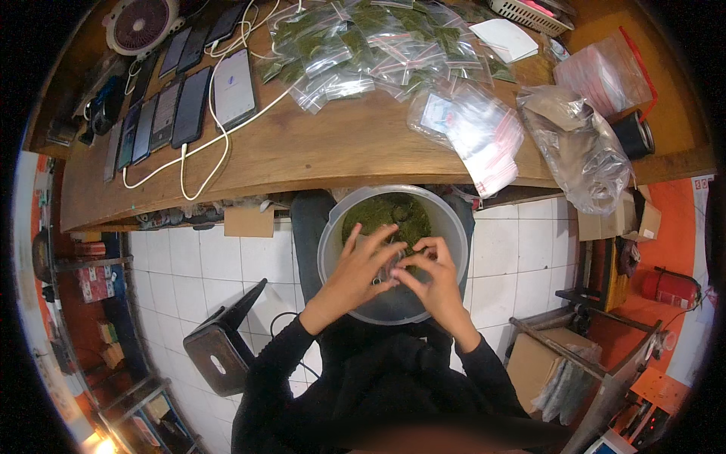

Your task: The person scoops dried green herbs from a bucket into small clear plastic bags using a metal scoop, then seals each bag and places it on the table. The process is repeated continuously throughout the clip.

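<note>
My left hand [354, 272] and my right hand [435, 278] meet over a translucent plastic tub [334, 292] in my lap. Between their fingertips is a small clear plastic bag [390, 261], largely hidden by the fingers. The left thumb and right fingertips pinch it, while the other left fingers spread outward. Dried, crumbled green plant matter [366, 213] lies in the far part of the tub. A small round object [400, 214], perhaps a scoop or cup, rests on it.
Across the wooden table [340, 144] lie filled zip bags [391, 42], empty zip bags [488, 136], a crumpled plastic bag [573, 142] and several phones [193, 105] with white cables [227, 133]. A dark stool [221, 352] stands at left, a metal rack [578, 346] at right.
</note>
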`<state>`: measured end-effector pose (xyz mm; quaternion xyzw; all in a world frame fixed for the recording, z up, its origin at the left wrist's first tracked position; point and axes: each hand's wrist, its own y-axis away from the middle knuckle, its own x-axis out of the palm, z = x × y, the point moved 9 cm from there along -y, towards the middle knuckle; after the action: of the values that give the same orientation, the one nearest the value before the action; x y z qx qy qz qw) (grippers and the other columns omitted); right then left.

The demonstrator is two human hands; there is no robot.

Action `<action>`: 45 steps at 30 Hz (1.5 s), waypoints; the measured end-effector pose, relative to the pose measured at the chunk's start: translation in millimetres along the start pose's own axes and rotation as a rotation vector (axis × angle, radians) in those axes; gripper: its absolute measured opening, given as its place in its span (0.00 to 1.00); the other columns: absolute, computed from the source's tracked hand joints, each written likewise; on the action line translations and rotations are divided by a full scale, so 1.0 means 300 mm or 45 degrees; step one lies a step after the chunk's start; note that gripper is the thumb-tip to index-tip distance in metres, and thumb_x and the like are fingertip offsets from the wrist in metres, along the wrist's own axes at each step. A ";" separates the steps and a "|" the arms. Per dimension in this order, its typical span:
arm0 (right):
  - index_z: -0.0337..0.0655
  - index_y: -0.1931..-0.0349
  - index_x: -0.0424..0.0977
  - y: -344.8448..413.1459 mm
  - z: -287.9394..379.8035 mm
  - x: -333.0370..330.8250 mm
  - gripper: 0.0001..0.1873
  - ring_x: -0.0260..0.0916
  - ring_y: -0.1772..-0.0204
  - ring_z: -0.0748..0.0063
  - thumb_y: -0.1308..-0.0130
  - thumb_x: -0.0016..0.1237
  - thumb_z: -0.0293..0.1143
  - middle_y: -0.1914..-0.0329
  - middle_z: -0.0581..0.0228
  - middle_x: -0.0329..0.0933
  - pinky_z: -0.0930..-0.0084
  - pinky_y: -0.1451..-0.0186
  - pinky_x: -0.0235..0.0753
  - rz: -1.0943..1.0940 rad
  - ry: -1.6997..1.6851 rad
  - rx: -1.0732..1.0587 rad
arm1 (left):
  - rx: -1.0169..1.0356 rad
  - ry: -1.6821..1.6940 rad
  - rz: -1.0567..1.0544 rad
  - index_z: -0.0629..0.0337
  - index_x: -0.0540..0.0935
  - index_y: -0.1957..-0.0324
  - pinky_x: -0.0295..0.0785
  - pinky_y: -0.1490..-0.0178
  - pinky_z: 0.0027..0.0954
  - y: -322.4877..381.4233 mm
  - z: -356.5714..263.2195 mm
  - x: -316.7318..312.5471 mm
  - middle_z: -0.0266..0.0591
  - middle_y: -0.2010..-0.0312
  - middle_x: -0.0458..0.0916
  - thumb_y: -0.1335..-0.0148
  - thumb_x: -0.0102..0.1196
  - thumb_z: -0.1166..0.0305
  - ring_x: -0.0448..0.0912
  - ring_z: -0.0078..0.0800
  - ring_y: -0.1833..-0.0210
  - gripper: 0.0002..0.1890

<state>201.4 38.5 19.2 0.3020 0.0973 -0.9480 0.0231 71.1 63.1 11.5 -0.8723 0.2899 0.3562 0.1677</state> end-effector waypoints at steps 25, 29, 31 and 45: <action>0.25 0.32 0.58 0.154 -0.243 0.439 0.31 0.75 0.47 0.28 0.39 0.37 0.17 0.37 0.27 0.67 0.49 0.43 0.77 0.879 0.638 0.253 | -0.288 1.391 -0.588 0.64 0.69 0.36 0.50 0.27 0.39 0.347 0.283 -0.242 0.42 0.46 0.66 0.41 0.46 0.27 0.64 0.35 0.37 0.49; 0.25 0.29 0.54 0.180 -0.370 0.401 0.33 0.72 0.43 0.32 0.38 0.37 0.17 0.44 0.28 0.71 0.50 0.37 0.71 0.974 0.596 0.835 | -0.299 1.086 -0.595 0.61 0.70 0.35 0.45 0.25 0.40 0.350 0.256 -0.290 0.44 0.43 0.62 0.46 0.58 0.35 0.58 0.38 0.33 0.46; 0.27 0.28 0.54 0.176 -0.274 0.470 0.33 0.75 0.51 0.33 0.36 0.37 0.16 0.46 0.31 0.73 0.53 0.44 0.75 0.985 0.498 0.437 | -0.333 1.011 -0.623 0.61 0.71 0.36 0.47 0.26 0.39 0.343 0.248 -0.293 0.44 0.43 0.61 0.49 0.65 0.41 0.57 0.38 0.33 0.44; 0.44 0.25 0.57 0.219 -0.130 0.237 0.27 0.55 0.78 0.87 0.22 0.41 0.28 0.62 0.65 0.74 0.86 0.79 0.60 0.594 -1.060 0.902 | -0.182 0.700 -0.474 0.56 0.70 0.30 0.65 0.37 0.35 0.210 0.098 -0.261 0.42 0.41 0.74 0.59 0.79 0.66 0.71 0.36 0.41 0.49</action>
<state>172.3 -17.0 -64.1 -0.0925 -0.3113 -0.9313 0.1648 -28.9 58.9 42.1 -0.9833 0.1342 0.0902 0.0837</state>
